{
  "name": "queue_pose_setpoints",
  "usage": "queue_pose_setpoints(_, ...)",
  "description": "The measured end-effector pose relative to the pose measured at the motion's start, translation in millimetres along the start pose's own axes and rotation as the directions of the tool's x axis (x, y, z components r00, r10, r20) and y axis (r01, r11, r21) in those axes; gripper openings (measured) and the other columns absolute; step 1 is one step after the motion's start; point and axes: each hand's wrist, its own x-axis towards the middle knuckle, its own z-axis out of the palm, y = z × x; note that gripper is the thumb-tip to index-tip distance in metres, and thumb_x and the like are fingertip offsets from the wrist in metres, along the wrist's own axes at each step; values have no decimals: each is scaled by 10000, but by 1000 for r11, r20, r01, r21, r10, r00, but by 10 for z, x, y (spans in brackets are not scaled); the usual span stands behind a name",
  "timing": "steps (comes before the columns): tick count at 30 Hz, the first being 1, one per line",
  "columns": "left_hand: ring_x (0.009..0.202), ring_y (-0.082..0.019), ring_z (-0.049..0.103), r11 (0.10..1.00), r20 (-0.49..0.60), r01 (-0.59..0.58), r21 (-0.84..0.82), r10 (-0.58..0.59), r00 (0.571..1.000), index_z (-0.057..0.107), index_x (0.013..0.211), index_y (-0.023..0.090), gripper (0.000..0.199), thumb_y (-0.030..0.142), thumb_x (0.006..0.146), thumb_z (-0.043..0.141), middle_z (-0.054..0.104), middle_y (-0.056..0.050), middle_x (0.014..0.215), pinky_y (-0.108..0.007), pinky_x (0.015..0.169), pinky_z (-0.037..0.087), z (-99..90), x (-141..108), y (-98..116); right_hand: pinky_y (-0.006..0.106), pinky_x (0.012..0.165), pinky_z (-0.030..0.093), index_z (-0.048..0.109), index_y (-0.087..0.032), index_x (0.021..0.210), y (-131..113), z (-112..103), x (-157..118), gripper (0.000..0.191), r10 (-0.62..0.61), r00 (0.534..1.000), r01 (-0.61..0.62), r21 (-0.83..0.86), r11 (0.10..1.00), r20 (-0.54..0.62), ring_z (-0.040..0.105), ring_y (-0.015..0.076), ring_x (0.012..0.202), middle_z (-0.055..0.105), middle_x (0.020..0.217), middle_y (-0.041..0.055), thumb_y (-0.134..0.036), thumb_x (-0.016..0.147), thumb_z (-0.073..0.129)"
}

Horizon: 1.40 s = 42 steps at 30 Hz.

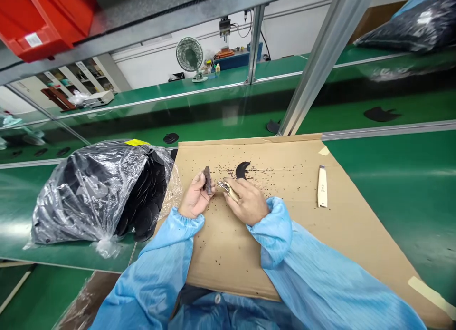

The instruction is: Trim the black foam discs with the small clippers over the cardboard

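My left hand (197, 194) holds a small dark piece (207, 180) upright between thumb and fingers, over the cardboard sheet (302, 244). My right hand (247, 200) is wrapped round a small metal cutting tool (225, 186) with pale handles, its tip pointing left, close to the dark piece. Just beyond my right hand a black curved piece (242, 169) lies flat on the cardboard. Tiny dark scraps are scattered around it. A cream-coloured knife-like tool (322, 187) lies farther right on the cardboard.
A clear plastic bag (85, 197) full of flat black pieces stands on the green table at the left. A slanted metal post (320, 59) rises behind the cardboard. Several black pieces lie on the green surface beyond. A red bin (46, 21) sits on the shelf at upper left.
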Motion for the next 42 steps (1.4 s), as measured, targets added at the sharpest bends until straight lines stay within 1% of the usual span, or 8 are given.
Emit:
queue_pose_setpoints(3, 591, -65, 515, 998, -38, 67, -7, -67, 997, 567, 1043, 148, 202, 171, 850, 622, 539, -11, 780, -146, 492, 411, 41, -21, 16, 300, 803, 465, 591, -150, 1167, -30, 1, -3, 316, -24, 997, 26, -26, 999, 77, 563, 208, 859, 583, 923, 70, -223, 864, 541)
queue_pose_setpoints(6, 550, -53, 470, 993, -20, 113, -21, -113, 993, 568, 1041, 143, 176, 174, 869, 594, 522, -7, 764, -143, 464, 375, 68, -37, 23, 295, 814, 462, 569, -156, 1212, -56, -26, 6, 356, -1, 987, 10, -54, 999, 159, 565, 207, 884, 587, 948, 68, -211, 860, 569)
queue_pose_setpoints(13, 514, -48, 382, 994, 78, 101, 34, -103, 992, 589, 1094, 167, 269, 171, 828, 628, 475, 4, 754, -157, 453, 333, 51, -67, 20, 289, 810, 449, 565, -180, 1240, -109, -95, 42, 375, 82, 948, -43, -130, 991, 309, 570, 205, 889, 596, 954, 61, -228, 869, 589)
queue_pose_setpoints(17, 503, -50, 372, 992, 89, 98, 75, -104, 991, 604, 1049, 163, 245, 173, 807, 641, 469, 4, 746, -154, 436, 316, 53, -78, 23, 271, 777, 440, 564, -195, 1234, -131, -114, 57, 356, 106, 923, -52, -154, 987, 369, 575, 201, 883, 595, 942, 53, -238, 881, 581)
queue_pose_setpoints(24, 493, -54, 366, 990, 88, 76, 122, -87, 992, 605, 1046, 157, 263, 186, 789, 659, 453, 7, 718, -154, 419, 301, 59, -81, 21, 250, 773, 423, 564, -219, 1204, -140, -117, 46, 305, 109, 904, -57, -137, 989, 413, 577, 190, 899, 604, 966, 42, -233, 900, 553)
queue_pose_setpoints(32, 501, -58, 387, 987, 103, 51, 153, -67, 992, 613, 1036, 149, 294, 193, 756, 689, 460, 5, 723, -156, 418, 302, 34, -68, 9, 271, 717, 416, 572, -233, 1178, -157, -146, 59, 292, 123, 886, -30, -211, 977, 448, 581, 207, 885, 610, 974, 38, -234, 887, 552)
queue_pose_setpoints(37, 481, -54, 379, 979, 95, 19, 203, -39, 995, 623, 1035, 138, 311, 209, 743, 704, 458, 4, 698, -158, 419, 296, 21, -53, -19, 289, 706, 412, 573, -227, 1167, -198, -200, 100, 306, 139, 851, 2, -268, 963, 506, 583, 223, 884, 608, 989, 55, -193, 865, 544)
queue_pose_setpoints(42, 452, -45, 364, 969, 63, 17, 245, -33, 997, 633, 1035, 131, 352, 241, 717, 737, 453, 10, 690, -158, 409, 294, -16, -26, -50, 294, 635, 399, 590, -235, 1148, -216, -219, 116, 302, 184, 815, -4, -312, 950, 549, 596, 229, 843, 616, 1000, 49, -189, 853, 546)
